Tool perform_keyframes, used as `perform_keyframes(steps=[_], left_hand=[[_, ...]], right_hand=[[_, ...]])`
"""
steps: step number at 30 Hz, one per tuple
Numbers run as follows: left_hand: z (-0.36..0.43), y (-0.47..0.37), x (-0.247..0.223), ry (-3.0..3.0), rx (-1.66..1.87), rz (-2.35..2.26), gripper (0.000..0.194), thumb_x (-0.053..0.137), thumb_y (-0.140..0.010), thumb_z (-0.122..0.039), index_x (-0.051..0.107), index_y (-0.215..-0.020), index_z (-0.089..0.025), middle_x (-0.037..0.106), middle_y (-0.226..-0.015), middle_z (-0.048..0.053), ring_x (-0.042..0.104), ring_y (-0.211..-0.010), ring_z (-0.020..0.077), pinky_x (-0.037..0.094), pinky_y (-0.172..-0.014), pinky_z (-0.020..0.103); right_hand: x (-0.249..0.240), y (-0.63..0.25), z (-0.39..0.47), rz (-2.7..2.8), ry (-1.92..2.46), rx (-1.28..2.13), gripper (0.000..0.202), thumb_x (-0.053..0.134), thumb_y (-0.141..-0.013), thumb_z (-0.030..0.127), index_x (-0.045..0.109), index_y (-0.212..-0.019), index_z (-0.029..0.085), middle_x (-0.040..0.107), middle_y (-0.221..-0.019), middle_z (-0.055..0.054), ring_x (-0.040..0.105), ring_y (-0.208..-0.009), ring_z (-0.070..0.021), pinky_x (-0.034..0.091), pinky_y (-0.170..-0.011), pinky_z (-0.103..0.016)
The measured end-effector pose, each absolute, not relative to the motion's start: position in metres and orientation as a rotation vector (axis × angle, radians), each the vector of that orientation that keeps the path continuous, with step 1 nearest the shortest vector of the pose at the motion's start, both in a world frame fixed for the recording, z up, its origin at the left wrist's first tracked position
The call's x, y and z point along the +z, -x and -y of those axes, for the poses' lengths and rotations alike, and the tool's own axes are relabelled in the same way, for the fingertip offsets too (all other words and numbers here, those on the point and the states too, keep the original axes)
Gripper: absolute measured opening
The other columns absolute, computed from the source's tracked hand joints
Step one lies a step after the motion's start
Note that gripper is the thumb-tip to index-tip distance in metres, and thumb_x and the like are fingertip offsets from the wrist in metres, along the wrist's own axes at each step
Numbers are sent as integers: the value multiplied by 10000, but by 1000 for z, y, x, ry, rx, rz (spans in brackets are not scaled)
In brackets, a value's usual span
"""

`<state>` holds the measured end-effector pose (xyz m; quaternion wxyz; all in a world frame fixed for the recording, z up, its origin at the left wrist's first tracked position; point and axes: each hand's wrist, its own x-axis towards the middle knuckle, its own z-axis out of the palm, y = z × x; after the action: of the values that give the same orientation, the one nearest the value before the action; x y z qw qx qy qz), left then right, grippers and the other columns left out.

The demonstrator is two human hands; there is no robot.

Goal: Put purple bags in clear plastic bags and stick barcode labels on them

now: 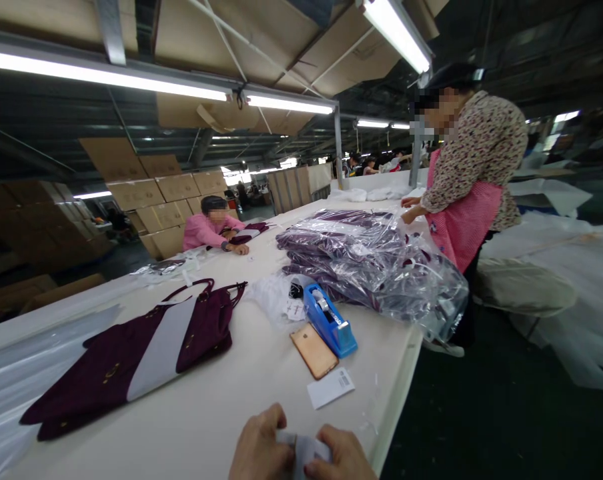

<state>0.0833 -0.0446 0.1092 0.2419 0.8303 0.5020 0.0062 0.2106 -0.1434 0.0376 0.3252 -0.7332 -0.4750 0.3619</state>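
Note:
At the near edge of the table, my left hand (262,445) and my right hand (342,456) are closed on a small white paper piece (306,452). Thumbs and fingers pinch it from both sides; its exact kind is hard to make out. Just beyond my hands lies a white printed card (331,389). Behind that card are a gold phone (314,351), face down, and a blue tape dispenser (330,320). To the left, a dark maroon bag-like cloth item (101,373) with loop handles lies flat, a white band (161,343) across it.
Plastic-wrapped maroon items (351,253) are piled at the table's right edge, beside a co-worker in a pink apron (464,213). Another co-worker in a pink top (201,233) leans over the far left side. Clear plastic sheets (26,373) lie at left. Cartons (166,200) stand behind.

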Motion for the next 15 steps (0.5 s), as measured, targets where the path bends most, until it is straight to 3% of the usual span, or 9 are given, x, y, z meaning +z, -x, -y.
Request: perform_keyframes(steps=[8,12,15], left_hand=[[31,-86,72,-2155,147,-1439,179,506,-610,-53,486,-702,-204,568,-618,-42,548,-651,136,360,-603,209],[21,-86,52,-2040,165,-1415,172,551,-651,-89,522,-784,-194,605,-662,-36,584,-687,146,393,-618,213],[11,-85,47,-2044,124,-1434,116,589,-651,-125,511,-711,-186,615,-650,-19,597,-685,165,397,-609,231]], right_hand=[[31,-202,120,1293,2170,812,299,518,-710,183,624,-986,145,684,-1000,-142,615,-970,-271,418,-790,-319],[28,-204,118,1190,2160,852,245,546,-714,180,643,-936,149,688,-978,-135,617,-957,-264,426,-788,-312],[35,-206,116,1109,2173,888,249,579,-700,162,652,-938,149,677,-1017,-128,600,-992,-253,421,-811,-298]])
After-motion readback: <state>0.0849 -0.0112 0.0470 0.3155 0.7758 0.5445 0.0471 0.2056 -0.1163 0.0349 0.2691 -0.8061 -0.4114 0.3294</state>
